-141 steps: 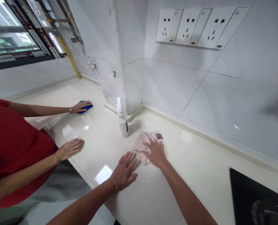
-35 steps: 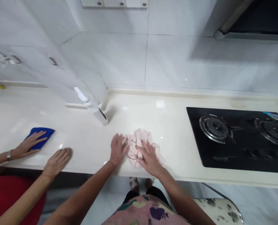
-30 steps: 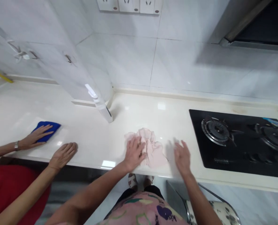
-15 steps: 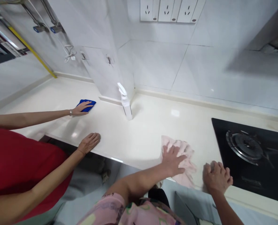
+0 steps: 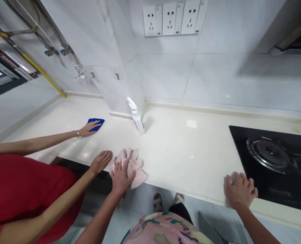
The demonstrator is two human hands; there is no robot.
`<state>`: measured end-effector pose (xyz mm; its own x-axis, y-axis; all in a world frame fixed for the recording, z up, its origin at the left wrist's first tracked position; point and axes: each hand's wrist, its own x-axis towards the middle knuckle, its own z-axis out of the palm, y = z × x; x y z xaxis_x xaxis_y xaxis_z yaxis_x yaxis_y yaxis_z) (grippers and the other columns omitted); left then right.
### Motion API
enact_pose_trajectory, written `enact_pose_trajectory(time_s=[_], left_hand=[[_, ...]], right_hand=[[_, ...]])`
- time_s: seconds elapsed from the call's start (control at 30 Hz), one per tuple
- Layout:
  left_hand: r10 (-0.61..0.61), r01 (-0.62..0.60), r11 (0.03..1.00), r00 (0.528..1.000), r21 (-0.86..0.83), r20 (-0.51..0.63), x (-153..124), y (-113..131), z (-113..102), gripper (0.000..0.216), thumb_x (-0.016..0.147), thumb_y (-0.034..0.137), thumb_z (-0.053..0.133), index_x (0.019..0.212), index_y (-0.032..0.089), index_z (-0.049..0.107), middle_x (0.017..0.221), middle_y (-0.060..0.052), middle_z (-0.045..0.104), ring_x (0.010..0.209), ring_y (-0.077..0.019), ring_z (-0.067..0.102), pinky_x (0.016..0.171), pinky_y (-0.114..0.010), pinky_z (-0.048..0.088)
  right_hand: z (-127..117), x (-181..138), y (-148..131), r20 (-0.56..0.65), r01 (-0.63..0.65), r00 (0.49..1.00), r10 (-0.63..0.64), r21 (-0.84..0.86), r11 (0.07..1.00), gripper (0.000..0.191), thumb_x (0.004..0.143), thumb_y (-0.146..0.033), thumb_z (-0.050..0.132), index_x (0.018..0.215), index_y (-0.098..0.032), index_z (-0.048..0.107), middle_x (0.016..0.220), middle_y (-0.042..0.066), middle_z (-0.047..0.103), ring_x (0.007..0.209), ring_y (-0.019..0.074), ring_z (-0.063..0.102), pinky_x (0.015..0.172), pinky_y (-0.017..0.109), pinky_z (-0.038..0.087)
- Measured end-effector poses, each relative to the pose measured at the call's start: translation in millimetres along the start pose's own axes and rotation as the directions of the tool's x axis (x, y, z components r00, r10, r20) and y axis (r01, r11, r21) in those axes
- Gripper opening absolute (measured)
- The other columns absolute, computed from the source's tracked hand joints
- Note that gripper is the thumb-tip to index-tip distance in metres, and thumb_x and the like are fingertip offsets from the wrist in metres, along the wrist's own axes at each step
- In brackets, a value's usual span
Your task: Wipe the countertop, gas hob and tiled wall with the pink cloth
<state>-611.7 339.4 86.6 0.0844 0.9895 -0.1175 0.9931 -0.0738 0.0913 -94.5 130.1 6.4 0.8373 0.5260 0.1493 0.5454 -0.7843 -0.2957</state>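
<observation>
Sweeping leftward now: bringing the pink cloth [image 5: 137,167] across from well right of the white spray bottle [image 5: 138,122] to a spot in front of the bottle and slightly left of it. Pressing down there with the left hand [image 5: 121,178], spreading it wide and flat over the bunched cloth rather than gripping it. Probably nearing the limit of this sweep. Bracing the right hand [image 5: 240,189] well right of the bottle, beside the black stove [image 5: 280,169], curling it loosely and holding nothing visible.

Running short of room left of the bottle: almost meeting a co-worker's nearer hand [image 5: 101,162], without showing whether touching it. Sharing that side, too, with the co-worker's farther hand [image 5: 89,128] and a blue cloth [image 5: 101,121] under it. Reaching the front edge [image 5: 183,194] with the pink cloth, perhaps letting a corner overhang. Leaving a broad stretch of tabletop [image 5: 181,156] for moving right of the bottle, bordering on the stove and, behind, on the raised back strip [image 5: 191,106].
</observation>
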Motion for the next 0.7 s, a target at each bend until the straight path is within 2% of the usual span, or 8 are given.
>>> enact_pose_trajectory(time_s=[0.1, 0.23, 0.33, 0.43, 0.57, 0.7], left_hand=[[0.035, -0.036, 0.998, 0.999, 0.045, 0.013, -14.2, 26.7, 5.7, 0.068, 0.098, 0.047, 0.055, 0.162, 0.026, 0.048, 0.169, -0.018, 0.043, 0.159, -0.0417, 0.03, 0.12, -0.065, 0.031], [0.227, -0.227, 0.973, 0.974, 0.034, 0.026, -30.1, 81.3, 21.2, 0.07, 0.088, 0.046, 0.067, 0.157, 0.034, 0.055, 0.171, -0.012, 0.04, 0.16, -0.0445, 0.028, 0.124, -0.065, 0.025], [0.332, -0.332, 0.943, 0.943, -0.018, 0.006, -26.2, 106.9, 32.0, 0.071, 0.085, 0.054, 0.071, 0.153, 0.039, 0.058, 0.17, -0.01, 0.042, 0.159, -0.0464, 0.028, 0.124, -0.068, 0.023], [0.343, -0.344, 0.939, 0.939, -0.03, -0.015, -3.5, 115.1, 32.9, 0.07, 0.085, 0.061, 0.07, 0.151, 0.04, 0.06, 0.169, -0.011, 0.044, 0.158, -0.0472, 0.03, 0.124, -0.069, 0.024], [0.347, -0.347, 0.938, 0.937, -0.017, -0.04, 47.9, 126.7, 22.3, 0.069, 0.09, 0.06, 0.065, 0.155, 0.038, 0.056, 0.169, -0.012, 0.043, 0.158, -0.0459, 0.03, 0.123, -0.068, 0.024], [0.402, -0.403, 0.915, 0.915, -0.019, -0.014, 110.0, 159.9, 11.5, 0.069, 0.091, 0.063, 0.062, 0.155, 0.038, 0.055, 0.17, -0.011, 0.041, 0.158, -0.0449, 0.028, 0.124, -0.067, 0.022]], right_hand=[[2.7, -0.4, 0.4, 0.001, -0.006, 1.0, 0.006, -0.021, 1.0, 0.064, 0.102, -0.055, 0.032, 0.151, -0.021, 0.055, 0.164, 0.015, 0.046, 0.159, 0.0376, 0.025, 0.125, 0.067, 0.022], [5.9, 0.2, 0.2, -0.016, 0.003, 1.0, -0.004, -0.035, 0.999, 0.063, 0.101, -0.054, 0.032, 0.149, -0.022, 0.057, 0.161, 0.016, 0.05, 0.157, 0.0388, 0.028, 0.123, 0.068, 0.025], [6.9, -0.1, -1.3, -0.043, 0.017, 0.999, -0.019, -0.038, 0.999, 0.062, 0.1, -0.055, 0.033, 0.146, -0.023, 0.06, 0.159, 0.016, 0.052, 0.156, 0.0412, 0.031, 0.12, 0.07, 0.027], [7.3, -0.6, -3.0, -0.067, 0.028, 0.997, -0.029, -0.029, 0.999, 0.061, 0.099, -0.053, 0.035, 0.145, -0.023, 0.061, 0.157, 0.017, 0.053, 0.155, 0.0422, 0.033, 0.119, 0.071, 0.028], [8.6, 0.0, -3.0, -0.068, 0.021, 0.997, -0.024, -0.046, 0.999, 0.057, 0.098, -0.048, 0.039, 0.147, -0.028, 0.061, 0.157, 0.018, 0.053, 0.154, 0.0443, 0.034, 0.115, 0.074, 0.029], [9.2, -0.5, -3.1, -0.039, 0.02, 0.999, -0.023, -0.062, 0.998, 0.059, 0.098, -0.05, 0.037, 0.146, -0.024, 0.06, 0.157, 0.018, 0.053, 0.155, 0.0444, 0.032, 0.116, 0.075, 0.03]])
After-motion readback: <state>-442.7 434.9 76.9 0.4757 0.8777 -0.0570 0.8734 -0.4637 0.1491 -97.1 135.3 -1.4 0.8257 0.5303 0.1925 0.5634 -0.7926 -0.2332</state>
